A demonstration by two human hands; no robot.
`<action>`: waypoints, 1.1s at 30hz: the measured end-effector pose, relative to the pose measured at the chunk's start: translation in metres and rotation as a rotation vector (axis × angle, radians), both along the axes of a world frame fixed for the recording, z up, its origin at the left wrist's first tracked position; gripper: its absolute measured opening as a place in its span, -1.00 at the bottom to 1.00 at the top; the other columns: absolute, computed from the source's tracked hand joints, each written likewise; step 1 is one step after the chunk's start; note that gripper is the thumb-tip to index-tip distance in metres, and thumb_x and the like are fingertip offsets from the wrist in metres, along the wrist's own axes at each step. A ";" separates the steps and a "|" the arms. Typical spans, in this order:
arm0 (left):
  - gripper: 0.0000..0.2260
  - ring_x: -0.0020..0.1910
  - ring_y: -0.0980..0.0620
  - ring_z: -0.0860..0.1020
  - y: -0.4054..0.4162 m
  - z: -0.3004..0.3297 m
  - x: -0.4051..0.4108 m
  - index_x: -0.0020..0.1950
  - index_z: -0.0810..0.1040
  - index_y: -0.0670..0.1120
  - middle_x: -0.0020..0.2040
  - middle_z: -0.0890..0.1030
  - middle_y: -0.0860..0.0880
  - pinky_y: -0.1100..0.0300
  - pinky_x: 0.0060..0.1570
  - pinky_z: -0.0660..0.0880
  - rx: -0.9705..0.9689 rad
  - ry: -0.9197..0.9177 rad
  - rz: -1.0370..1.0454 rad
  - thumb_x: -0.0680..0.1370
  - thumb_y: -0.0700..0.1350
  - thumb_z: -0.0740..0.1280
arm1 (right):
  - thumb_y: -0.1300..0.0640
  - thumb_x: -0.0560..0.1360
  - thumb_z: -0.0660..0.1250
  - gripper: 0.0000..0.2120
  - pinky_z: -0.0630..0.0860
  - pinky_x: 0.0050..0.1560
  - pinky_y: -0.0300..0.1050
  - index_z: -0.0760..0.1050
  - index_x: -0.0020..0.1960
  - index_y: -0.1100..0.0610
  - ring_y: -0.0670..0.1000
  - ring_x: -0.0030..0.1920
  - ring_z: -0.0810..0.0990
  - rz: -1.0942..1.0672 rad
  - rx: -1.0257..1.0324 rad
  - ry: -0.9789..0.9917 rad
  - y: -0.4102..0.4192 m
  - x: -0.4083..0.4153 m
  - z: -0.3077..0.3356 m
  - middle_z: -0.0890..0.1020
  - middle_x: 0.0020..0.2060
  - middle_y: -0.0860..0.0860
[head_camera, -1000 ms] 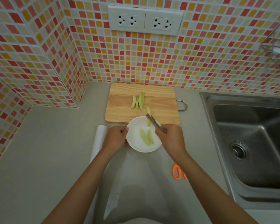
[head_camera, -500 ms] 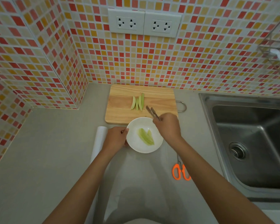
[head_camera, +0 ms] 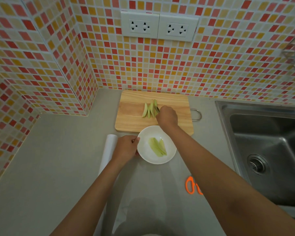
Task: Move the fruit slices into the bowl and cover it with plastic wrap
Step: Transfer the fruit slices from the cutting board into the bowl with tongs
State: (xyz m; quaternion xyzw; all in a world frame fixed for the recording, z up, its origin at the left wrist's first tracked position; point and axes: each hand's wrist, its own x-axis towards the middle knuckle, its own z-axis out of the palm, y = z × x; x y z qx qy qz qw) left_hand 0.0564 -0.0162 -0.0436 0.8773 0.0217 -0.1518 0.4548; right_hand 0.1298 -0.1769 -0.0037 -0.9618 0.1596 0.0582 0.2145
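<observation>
— Where are the fruit slices now?

— Some lie in a close group on the cutting board, long axis pointing away from the person, toward the wall. A few others already lie in the white bowl, which stands on the tabletop just in front of the board.

— And the hands?

— The right hand is over the board, touching the right side of the group. Its fingers are curled around thin metal tongs; only the tip shows, so I cannot tell if it already pinches a slice. The left hand grips the left rim of the bowl.

— So which hand is nearer to the slices?

— The right one, clearly. I think it should take the rightmost slice across its narrow width, then bring it back toward the bowl. The roll of plastic wrap waits beside the left hand.
</observation>
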 end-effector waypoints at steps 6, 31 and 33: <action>-0.69 -0.24 -0.12 0.67 0.001 0.000 0.000 -0.09 0.65 -0.25 -0.26 0.70 -0.19 -0.02 -0.05 0.60 0.008 0.005 -0.007 0.62 -0.12 0.18 | 0.26 0.47 0.26 -0.59 0.11 -0.51 -0.15 0.20 -0.49 0.13 0.04 -0.44 0.34 -0.062 0.169 -0.115 -0.013 -0.039 0.002 0.29 -0.53 0.00; -0.71 -0.22 -0.19 0.67 -0.001 0.002 0.000 -0.08 0.65 -0.27 -0.19 0.68 -0.24 -0.08 -0.12 0.63 -0.001 0.019 0.000 0.62 -0.15 0.20 | -0.02 0.52 0.25 -0.71 0.21 -0.44 -0.19 0.50 -0.25 0.17 0.02 -0.34 0.40 0.098 0.008 0.007 -0.014 -0.176 0.000 0.40 -0.40 0.00; -0.70 -0.23 -0.16 0.67 0.000 0.001 0.000 -0.09 0.65 -0.26 -0.21 0.69 -0.21 -0.07 -0.10 0.62 0.009 0.010 -0.008 0.62 -0.13 0.19 | -0.02 0.49 0.27 -0.67 0.19 -0.45 -0.17 0.44 -0.35 0.17 0.02 -0.39 0.38 0.077 0.011 0.016 -0.014 -0.174 0.017 0.36 -0.48 0.01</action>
